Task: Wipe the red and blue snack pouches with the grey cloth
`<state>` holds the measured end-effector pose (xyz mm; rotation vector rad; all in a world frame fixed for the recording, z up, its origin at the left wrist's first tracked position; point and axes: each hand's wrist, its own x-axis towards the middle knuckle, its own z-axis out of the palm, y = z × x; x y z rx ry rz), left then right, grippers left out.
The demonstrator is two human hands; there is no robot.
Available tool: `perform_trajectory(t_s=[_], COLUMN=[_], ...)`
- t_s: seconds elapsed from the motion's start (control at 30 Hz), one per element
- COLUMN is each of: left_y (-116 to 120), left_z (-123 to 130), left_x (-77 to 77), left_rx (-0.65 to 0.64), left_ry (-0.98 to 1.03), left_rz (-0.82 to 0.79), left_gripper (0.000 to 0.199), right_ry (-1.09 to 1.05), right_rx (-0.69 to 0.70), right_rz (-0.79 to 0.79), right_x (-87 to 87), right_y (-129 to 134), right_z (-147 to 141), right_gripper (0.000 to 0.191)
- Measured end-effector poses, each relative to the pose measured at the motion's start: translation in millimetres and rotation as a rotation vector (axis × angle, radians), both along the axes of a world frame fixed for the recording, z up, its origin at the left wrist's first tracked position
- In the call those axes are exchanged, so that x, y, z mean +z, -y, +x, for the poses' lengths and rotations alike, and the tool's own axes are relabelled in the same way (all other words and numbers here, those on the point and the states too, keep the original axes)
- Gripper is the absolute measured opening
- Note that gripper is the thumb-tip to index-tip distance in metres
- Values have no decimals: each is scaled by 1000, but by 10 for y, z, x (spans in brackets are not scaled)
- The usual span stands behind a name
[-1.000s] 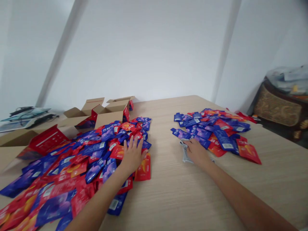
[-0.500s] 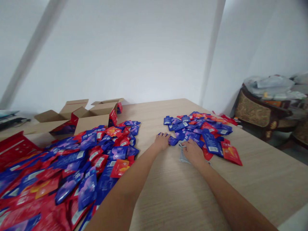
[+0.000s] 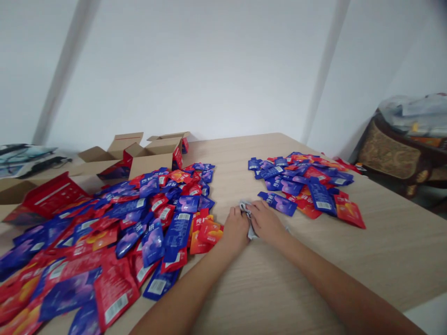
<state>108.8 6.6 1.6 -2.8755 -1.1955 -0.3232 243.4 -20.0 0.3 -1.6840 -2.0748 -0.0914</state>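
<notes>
A crumpled grey cloth (image 3: 252,232) lies on the wooden table (image 3: 237,298) between my two hands. My right hand (image 3: 267,222) is closed over it, fingers bunched on the fabric. Touching the cloth's left edge is my left hand (image 3: 237,228), its fingers curled around that side. Just beyond my right hand lies a blue pouch (image 3: 280,204), at the near edge of the right-hand pile of blue and red pouches (image 3: 319,197). To the left of my left hand, orange-red pouches (image 3: 209,231) border a much larger pile (image 3: 153,239).
Open cardboard boxes (image 3: 152,163) stand at the back left, with a red box flap (image 3: 52,195) nearer. A patterned armchair (image 3: 387,149) loaded with plastic bags (image 3: 415,111) is beyond the table's right edge. A white wall (image 3: 209,70) rises behind the table.
My right hand has moved left and nearer with the cloth. My left hand has left the blue pouch by the right pile and come to the cloth. The view has shifted left.
</notes>
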Motion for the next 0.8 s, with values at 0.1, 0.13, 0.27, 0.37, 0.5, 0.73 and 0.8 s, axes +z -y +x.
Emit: perform_trajectory(t_s=[0.1,0.13,0.27,0.37,0.5,0.73,0.8], left_y=[-51,-61,-61,-57,-107,-306,-369], left_z=[-4,10,67,25,-148,-211,-185], left_x=[-17,-24,-49,-54,-40,-123,-150], left_rx=[-45,-42,42,94,92,271,309], left_ry=[-45,-55,-95,-107,30,641,734], left_rz=[39,48,74,108,70,-710,-930], left_gripper=[29,27,33,30,21,20,18], right_ry=[103,123,169,158,-15,-283,-204], right_rx=[11,-11,-250,-340,-310,-99,62], right_rz=[-36,-41,-84,-76,38,367,295], right_x=[-57,-74,-130,-192,-257,-107,-108], right_y=[-3,-29,-174,-237,-254,-131,-60], right_z=[-112,-71,342,624,724,348,125], right_gripper=[35,35,37,37,42,41,43])
